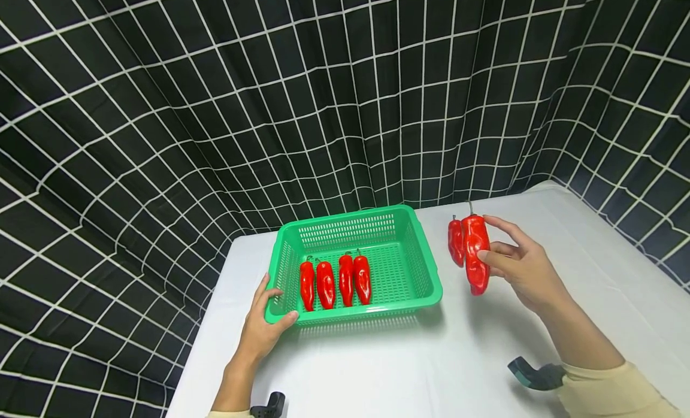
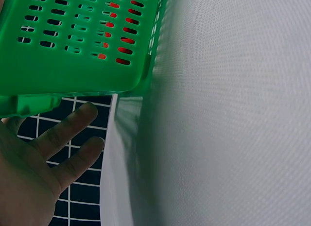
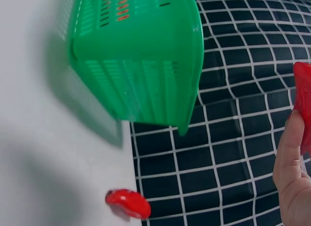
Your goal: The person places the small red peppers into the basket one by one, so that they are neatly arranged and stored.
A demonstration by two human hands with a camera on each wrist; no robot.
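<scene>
A green plastic basket (image 1: 353, 310) stands on the white table, with several red peppers (image 1: 326, 284) side by side in its left half. At its front left corner my left hand (image 1: 264, 328) holds the rim, thumb over the front edge and a finger over the left side. In the left wrist view, two fingers (image 2: 73, 163) of that hand extend below the rim. To the right of the basket, my right hand (image 1: 525, 265) grips a red pepper (image 1: 475, 256) upright, stem up, above the table. Just behind it another red pepper (image 1: 455, 241) lies on the table.
White cloth covers the table (image 1: 377, 370). Dark curtains (image 1: 323, 106) with a white grid hang behind it and at both sides. Dark wrist devices (image 1: 533, 375) show near both forearms.
</scene>
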